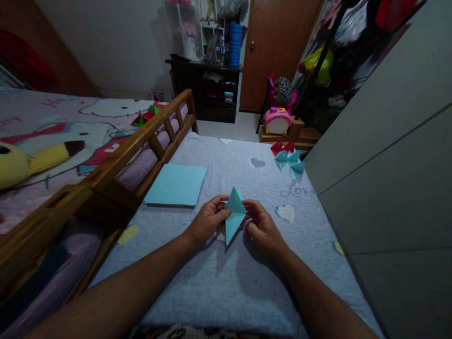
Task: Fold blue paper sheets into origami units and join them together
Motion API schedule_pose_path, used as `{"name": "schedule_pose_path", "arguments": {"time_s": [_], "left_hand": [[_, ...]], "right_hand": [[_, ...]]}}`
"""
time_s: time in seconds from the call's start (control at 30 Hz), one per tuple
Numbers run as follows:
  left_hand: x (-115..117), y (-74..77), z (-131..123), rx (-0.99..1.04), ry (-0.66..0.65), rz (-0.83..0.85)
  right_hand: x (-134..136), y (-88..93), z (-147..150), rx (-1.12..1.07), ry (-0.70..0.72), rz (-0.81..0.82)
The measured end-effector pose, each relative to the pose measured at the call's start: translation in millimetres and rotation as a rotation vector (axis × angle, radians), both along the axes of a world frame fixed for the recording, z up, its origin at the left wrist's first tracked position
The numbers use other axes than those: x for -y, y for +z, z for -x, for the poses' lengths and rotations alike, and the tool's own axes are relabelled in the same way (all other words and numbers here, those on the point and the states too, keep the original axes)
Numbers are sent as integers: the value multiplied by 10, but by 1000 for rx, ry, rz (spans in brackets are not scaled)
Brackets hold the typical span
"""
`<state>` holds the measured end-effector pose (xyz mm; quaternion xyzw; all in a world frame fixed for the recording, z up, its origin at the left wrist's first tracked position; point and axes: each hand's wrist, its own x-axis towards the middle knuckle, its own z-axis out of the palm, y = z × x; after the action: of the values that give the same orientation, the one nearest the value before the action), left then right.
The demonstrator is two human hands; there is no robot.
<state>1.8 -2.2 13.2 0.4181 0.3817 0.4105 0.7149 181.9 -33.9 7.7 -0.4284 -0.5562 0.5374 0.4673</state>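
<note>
Folded blue paper (238, 213): held above the bed (229, 292), between its side edges. Left hand (207, 218): thumb and fingers pinching it. Right hand (263, 229): half-curled at its right corner; grip cannot be told. Judged light, crisp, easily creased; best pinched along folded edges.

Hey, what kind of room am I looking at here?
It looks like a bedroom, perhaps a child's: there is a wooden bed rail, a yellow plush toy on the cartoon-print bedding, and a heart-patterned blue cover under the hands.
</note>
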Motion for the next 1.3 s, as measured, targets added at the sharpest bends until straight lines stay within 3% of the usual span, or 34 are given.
{"name": "schedule_pose_path", "arguments": {"time_s": [0.27,0.5,0.83,1.07,1.3], "left_hand": [[6,3,1,-15,-44,-14],[21,-58,30,6,-192,-70],[36,-66,-28,-147,-38,-132],[22,-43,-22,-126,-133,-151],[-7,-91,6,-189,-98,-212]], "right_hand": [[-10,43,40,140,-35,29],[-63,32,7,21,-139,97],[-86,-17,31,-22,-109,141],[-76,-5,20,56,-62,133],[-136,11,-94,154,-138,85]]}}
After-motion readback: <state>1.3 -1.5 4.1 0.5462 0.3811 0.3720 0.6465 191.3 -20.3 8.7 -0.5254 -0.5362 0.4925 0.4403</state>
